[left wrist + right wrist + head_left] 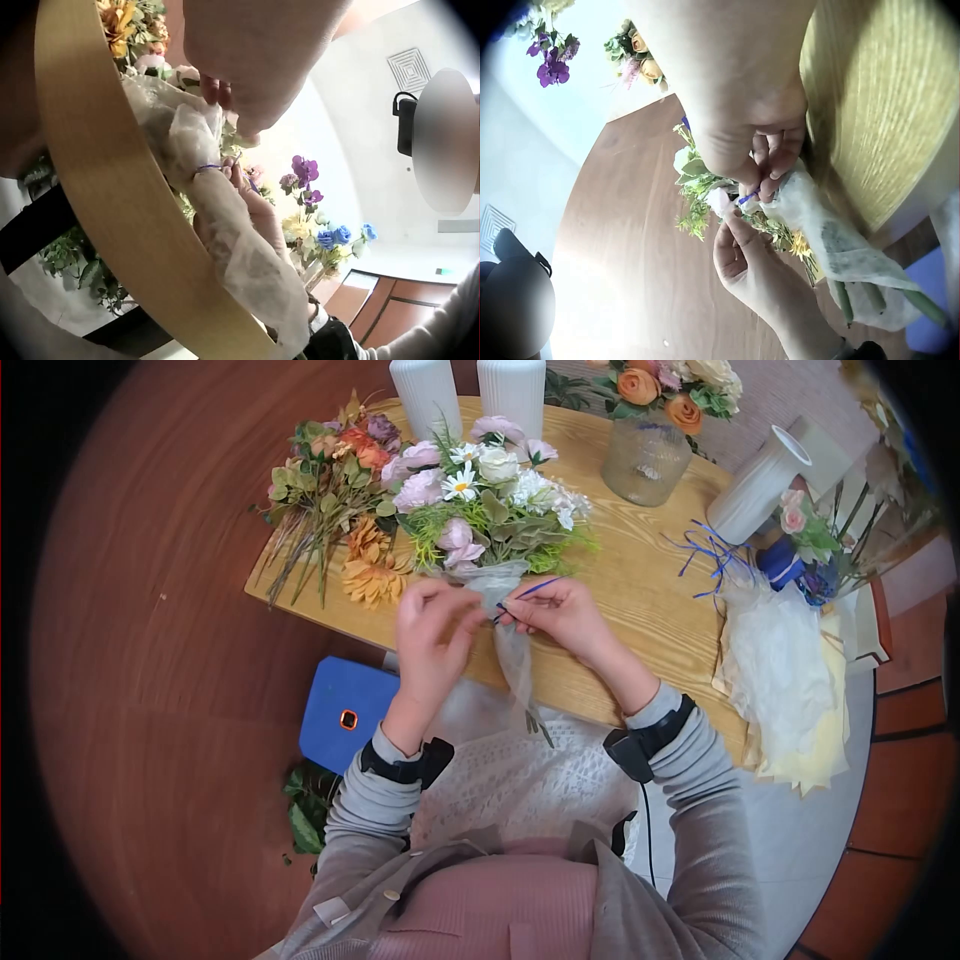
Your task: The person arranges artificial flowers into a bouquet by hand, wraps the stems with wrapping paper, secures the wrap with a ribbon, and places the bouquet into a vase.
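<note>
A bouquet of lilac, white and daisy flowers lies on the table, its stems wrapped in whitish gauzy paper. A thin blue ribbon circles the wrapped stems. My right hand pinches this ribbon between thumb and fingers at the stems, and a blue end sticks up past the fingertips. On the other side of the wrap, my left hand is raised with loosely bent fingers. Its fingertips come close to the ribbon in the right wrist view, while thumb and fingers stand apart in the left wrist view. Cut green stems poke out below the wrap.
Loose orange and dried flowers lie left on the wooden table. White vases and a glass vase stand behind. At right are blue ribbons and white wrapping sheets. A blue stool stands below the left edge.
</note>
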Action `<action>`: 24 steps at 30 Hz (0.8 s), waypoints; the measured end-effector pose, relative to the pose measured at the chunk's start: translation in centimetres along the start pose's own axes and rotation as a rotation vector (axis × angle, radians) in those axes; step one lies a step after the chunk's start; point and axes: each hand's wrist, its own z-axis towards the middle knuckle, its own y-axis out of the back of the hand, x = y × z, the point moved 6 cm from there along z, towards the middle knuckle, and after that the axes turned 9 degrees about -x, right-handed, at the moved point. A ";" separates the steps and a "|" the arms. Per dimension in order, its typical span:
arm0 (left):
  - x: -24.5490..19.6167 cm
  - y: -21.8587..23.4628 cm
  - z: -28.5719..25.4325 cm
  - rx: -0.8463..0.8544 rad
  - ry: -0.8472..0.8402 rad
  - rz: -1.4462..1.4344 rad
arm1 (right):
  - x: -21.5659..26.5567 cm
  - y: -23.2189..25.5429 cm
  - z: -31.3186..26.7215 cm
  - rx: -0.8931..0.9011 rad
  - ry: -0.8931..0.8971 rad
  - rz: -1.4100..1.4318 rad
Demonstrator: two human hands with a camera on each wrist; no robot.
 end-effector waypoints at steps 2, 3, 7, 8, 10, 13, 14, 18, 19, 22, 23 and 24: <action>-0.5 -0.5 0.4 0.026 0.069 -0.037 | 0.2 0.0 -0.1 0.000 0.012 0.015; -0.4 -0.8 0.5 0.056 0.025 0.001 | 0.3 -0.1 -0.2 0.004 0.024 0.031; -0.9 -1.0 0.8 0.106 -0.040 0.038 | 0.2 0.2 -0.1 -0.004 -0.007 0.019; -1.1 -1.0 0.9 0.109 -0.042 0.037 | 0.2 0.2 -0.2 -0.011 -0.039 0.042; -1.7 -0.9 0.7 0.108 -0.068 0.034 | 0.2 0.3 -0.3 -0.019 -0.070 0.068; -1.2 -0.8 0.0 0.077 -0.062 0.042 | 0.0 0.5 -0.3 -0.018 -0.121 0.093; -1.3 -0.9 0.0 0.077 -0.062 0.042 | 0.1 0.4 -0.3 -0.008 -0.111 0.088; -0.5 -1.1 0.3 0.057 0.075 -0.020 | 0.4 0.1 -0.3 0.020 -0.084 0.053; -0.5 -1.4 0.3 0.092 0.062 -0.037 | 0.5 0.1 -0.3 0.021 -0.084 0.050; -0.1 -1.7 0.3 0.074 0.090 -0.077 | 0.6 0.2 -0.4 0.024 -0.084 0.067; -0.3 -1.6 0.3 0.075 0.089 -0.079 | 0.4 0.3 -0.3 0.020 -0.092 0.055; -0.7 -1.5 0.2 0.097 0.054 -0.046 | 0.2 0.4 -0.3 0.015 -0.100 0.043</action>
